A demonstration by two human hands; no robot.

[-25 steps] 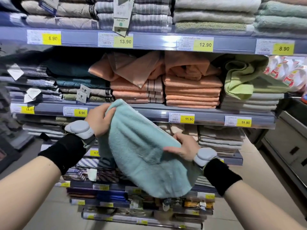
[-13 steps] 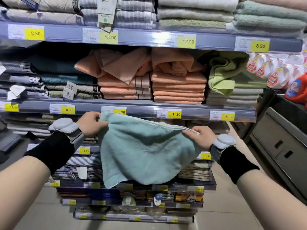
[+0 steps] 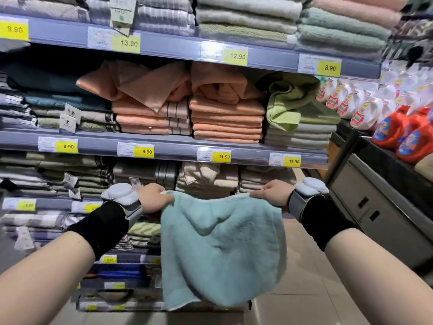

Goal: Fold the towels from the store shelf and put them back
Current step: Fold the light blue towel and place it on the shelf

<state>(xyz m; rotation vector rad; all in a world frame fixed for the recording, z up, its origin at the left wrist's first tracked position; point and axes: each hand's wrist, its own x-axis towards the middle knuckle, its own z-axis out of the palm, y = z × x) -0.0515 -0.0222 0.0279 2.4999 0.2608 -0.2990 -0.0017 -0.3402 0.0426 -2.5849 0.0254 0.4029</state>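
Out front of shelf (image 3: 178,149), lower half: teal towel (image 3: 220,249) hangs in air, held edge running left-right and sagging mid-span, rest drooping down; long axis unclear. Judged light, soft, floppy, so best gripped at top corners. Left hand (image 3: 153,198) pinches left corner, right hand (image 3: 271,192) pinches right corner.

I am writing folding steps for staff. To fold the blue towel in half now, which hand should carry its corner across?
Probably the right hand. Both hands grip a top corner, but the blue towel hangs long and straight under the left hand, while less cloth hangs under the right.
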